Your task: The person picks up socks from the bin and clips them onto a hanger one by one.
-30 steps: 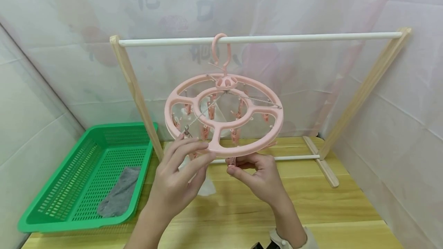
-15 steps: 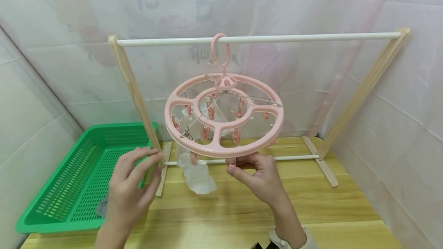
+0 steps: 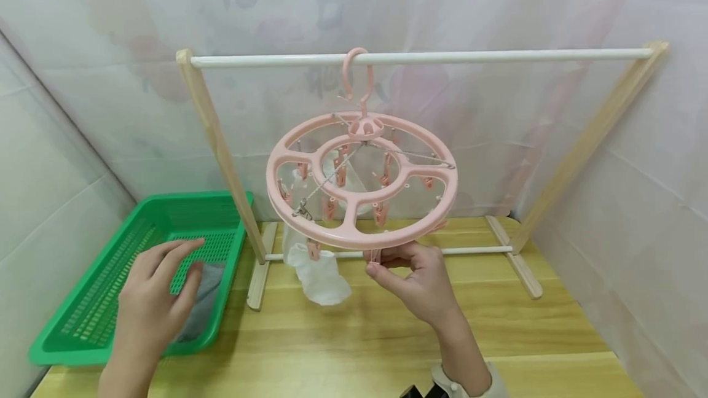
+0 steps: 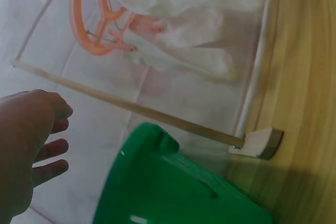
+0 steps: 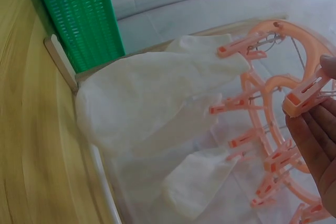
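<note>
left hand (image 3: 155, 290): released, fingers spread and relaxed, holds nothing; hovers over the near right part of the basket, just above the grey sock
right hand (image 3: 417, 278): pinches a pink clip (image 3: 375, 256) between thumb and forefinger at the near edge of the round hanger; other fingers loosely curled below
round hanger (image 3: 362, 180): pink plastic, two rings joined by spokes; disc lies roughly flat, tilted a little with the near edge lower; hook (image 3: 354, 75) points up and sits over the rail
clips: hang downward from the underside of both rings, long axis roughly vertical
pinched clip: long axis vertical, jaws point down, top end tied to the ring; in the right wrist view it lies against the fingertips (image 5: 307, 129)
white sock (image 3: 318, 272): clipped at the near left of the outer ring, hangs straight down, toe end toward the surface; more white cloth behind it under the ring, count unclear
grey sock (image 3: 204, 296): lies flat in the basket, long axis near to far, partly hidden by the left hand
basket (image 3: 83, 330): green, perforated, at the left on the surface
rail (image 3: 498, 54): white, horizontal, runs left to right between two slanted wooden legs
rack base: low white bar and wooden feet on the surface behind the right hand
surface (image 3: 498, 336): light wood, carries the rack and the basket
distance: hands well apart, left at the basket, right at the hanger
</note>
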